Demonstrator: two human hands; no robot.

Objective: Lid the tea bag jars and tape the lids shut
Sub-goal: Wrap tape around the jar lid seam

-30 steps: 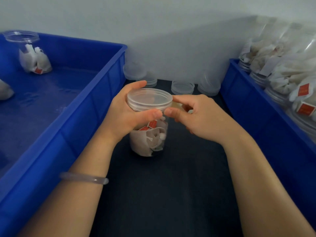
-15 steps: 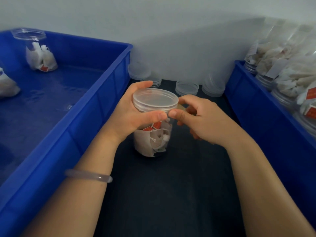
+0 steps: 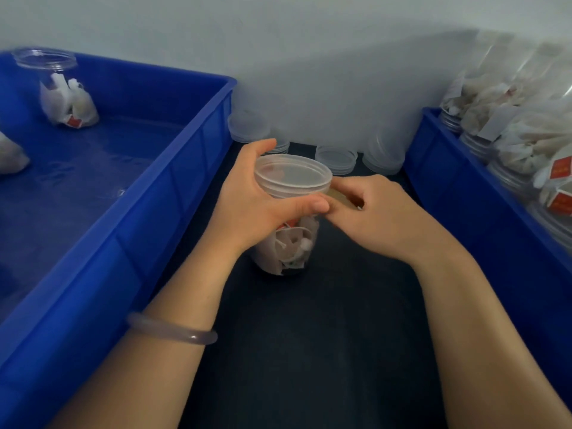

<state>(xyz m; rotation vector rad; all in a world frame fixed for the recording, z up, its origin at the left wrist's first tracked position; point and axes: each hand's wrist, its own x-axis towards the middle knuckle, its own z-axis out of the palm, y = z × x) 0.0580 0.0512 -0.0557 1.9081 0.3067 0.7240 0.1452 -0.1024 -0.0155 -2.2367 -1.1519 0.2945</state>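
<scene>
1. A clear jar [image 3: 288, 246] packed with white tea bags stands upright on the dark surface [image 3: 309, 335], in the gap between two blue crates
2. A translucent lid [image 3: 292, 174] sits on the jar's mouth, and it looks level
3. The left hand [image 3: 257, 205] grips the jar just under the lid: the thumb lies across the near side and the fingers curl round the far side
4. The right hand [image 3: 380, 212] is at the jar's right side with its fingers curled, pinching a small tan strip [image 3: 339, 195] against the lid's edge; I cannot tell how much of the strip lies on the lid
5. The tips of the two thumbs touch below the lid's rim
6. A pale bracelet [image 3: 173, 331] circles the left wrist
7. The left crate [image 3: 173, 193] holds an open jar [image 3: 58, 88] with tea bags in its far corner, and another pale bundle [image 3: 9, 153] shows at the picture's left edge
8. The right crate [image 3: 448, 181] is stacked with filled jars [image 3: 510, 119] lying on their sides
9. Loose lids [image 3: 335, 156] sit in small stacks on the surface by the back wall, behind the hands
</scene>
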